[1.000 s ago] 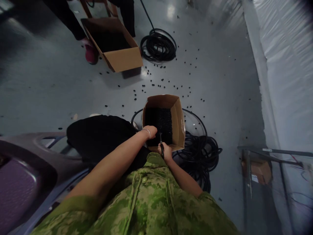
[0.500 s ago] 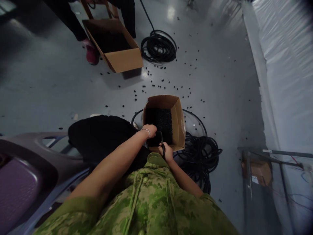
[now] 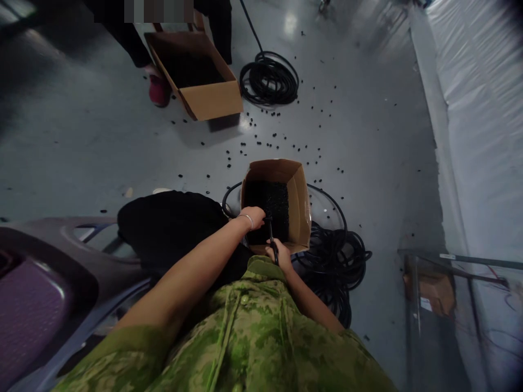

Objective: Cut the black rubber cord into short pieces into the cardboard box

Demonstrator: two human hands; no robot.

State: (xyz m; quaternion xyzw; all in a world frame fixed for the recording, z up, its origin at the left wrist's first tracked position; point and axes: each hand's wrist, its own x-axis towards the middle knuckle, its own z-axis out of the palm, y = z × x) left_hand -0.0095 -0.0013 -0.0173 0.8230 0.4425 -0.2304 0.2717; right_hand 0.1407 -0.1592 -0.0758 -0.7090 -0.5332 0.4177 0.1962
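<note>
A cardboard box [image 3: 300, 207] with small black pieces [image 3: 280, 198] inside stands between my legs. Over its near left part, my left hand [image 3: 254, 216] is closed around a thin black hose [image 3: 232, 190], its end poking out past the fingers. The hose loops in from the left side of the box. My right hand [image 3: 281, 253], at the box's near edge, grips a black-handled tool [image 3: 271, 234] with a slim metal front, possibly cutters. The tool's tip meets the hose end; the jaws are too small to make out.
A big coil of black hose [image 3: 339, 256] lies right of the box. Farther off, another person's shoe [image 3: 159, 91] is beside a larger cardboard box [image 3: 212, 100] and a second hose coil [image 3: 269, 79]. Black bits dot the floor. A purple-seated chair [image 3: 28, 321] is at left.
The metal front of the tool has come up against the hose end by my left hand. Both hands stay over the box, and the whole view has shifted slightly.
</note>
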